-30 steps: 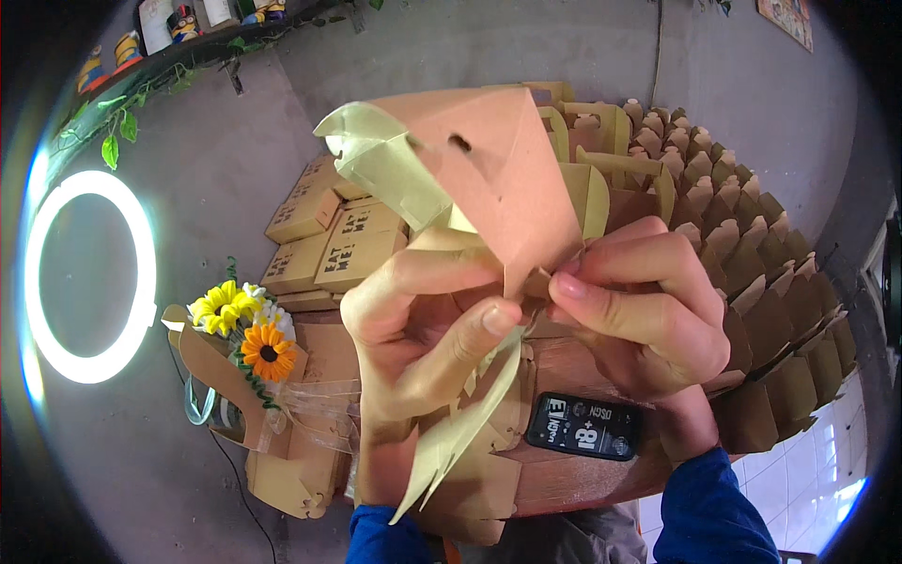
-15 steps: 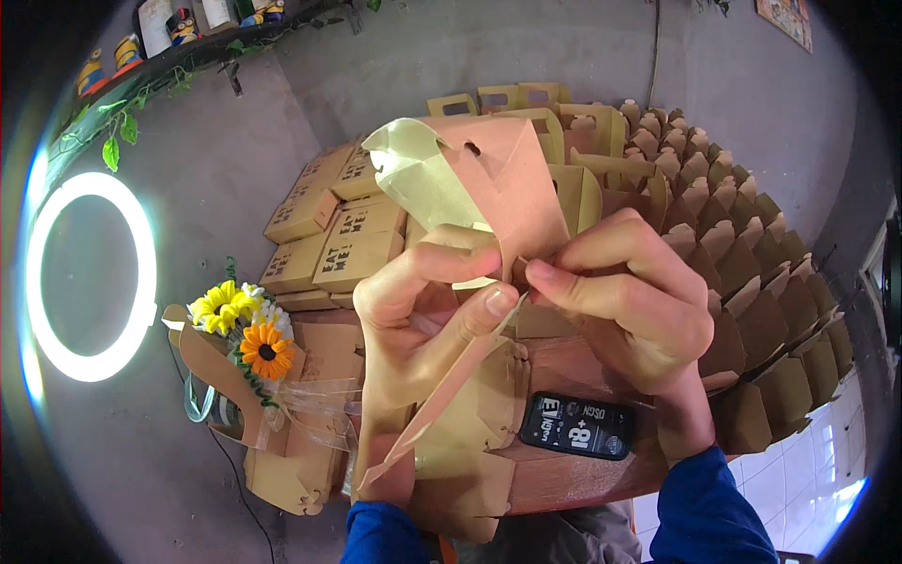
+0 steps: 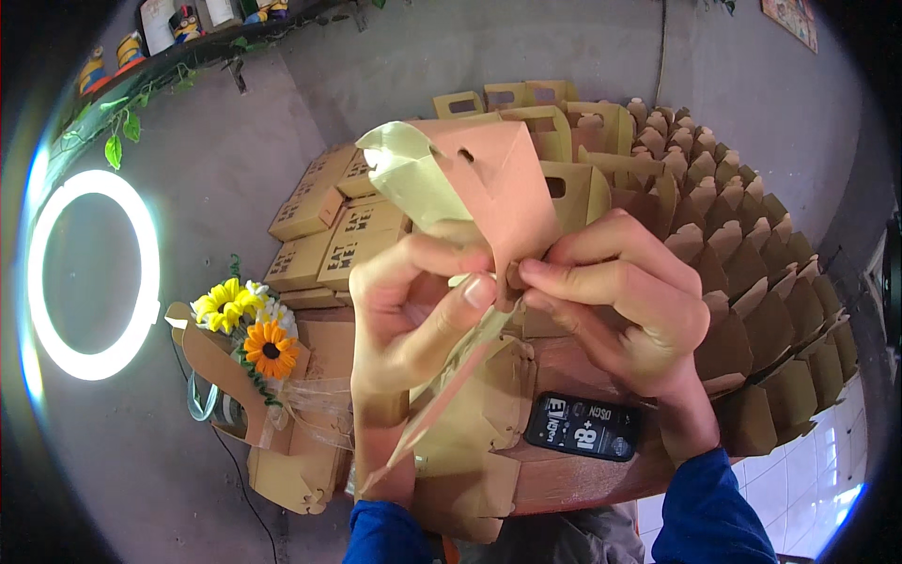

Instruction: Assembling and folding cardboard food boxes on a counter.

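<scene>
Between my two hands, a part-folded cardboard box [image 3: 498, 183] is held up above the table. Its panels stand bent upward, a small slot shows in one, and a long flap hangs down in front of my left wrist. My left hand [image 3: 423, 301] pinches the cardboard with thumb and forefinger near the lower fold. Close beside it, my right hand [image 3: 620, 301] grips a small tab at the same corner with its fingertips. Whether that tab sits in its slot is hidden by the fingers. Flat cardboard blanks [image 3: 470, 414] lie on the table below.
Rows of open cardboard boxes [image 3: 752, 310] fill the table's right side. Printed closed boxes [image 3: 362, 244] are stacked at left, handled boxes [image 3: 601, 127] behind. A black phone [image 3: 583, 426] lies near the front edge. Artificial flowers [image 3: 249, 324] and a glowing ring light [image 3: 92, 367] stand left.
Both hands and the box have shifted slightly left. The box has tilted a little, and my right fingers have moved around the tab at the fold.
</scene>
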Tool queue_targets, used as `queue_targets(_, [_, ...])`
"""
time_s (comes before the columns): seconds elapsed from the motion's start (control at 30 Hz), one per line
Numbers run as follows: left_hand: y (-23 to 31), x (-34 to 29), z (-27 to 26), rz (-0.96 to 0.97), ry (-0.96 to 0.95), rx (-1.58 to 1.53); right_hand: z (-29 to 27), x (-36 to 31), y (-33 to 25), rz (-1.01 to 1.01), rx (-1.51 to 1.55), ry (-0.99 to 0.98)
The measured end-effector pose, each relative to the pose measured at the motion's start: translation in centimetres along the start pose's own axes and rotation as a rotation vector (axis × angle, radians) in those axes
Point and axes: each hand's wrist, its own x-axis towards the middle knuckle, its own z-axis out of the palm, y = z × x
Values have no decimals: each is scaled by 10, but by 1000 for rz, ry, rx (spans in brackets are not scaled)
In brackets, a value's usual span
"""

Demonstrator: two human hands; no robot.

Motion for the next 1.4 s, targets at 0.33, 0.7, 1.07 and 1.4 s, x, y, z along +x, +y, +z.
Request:
queue_targets(0.33, [5,3,18,-184,145,347,10,-6,-2,313,-88,108])
queue_targets(0.7, [-7,6,20,-205,176,372,21,-14,11,269,-140,197])
queue_targets(1.07, [-2,8,18,-231,211,134,15,-10,8,192,-72,173])
queue_targets(1.4, [1,1,6,-218,159,128,-6,-3,12,39,-59,-84])
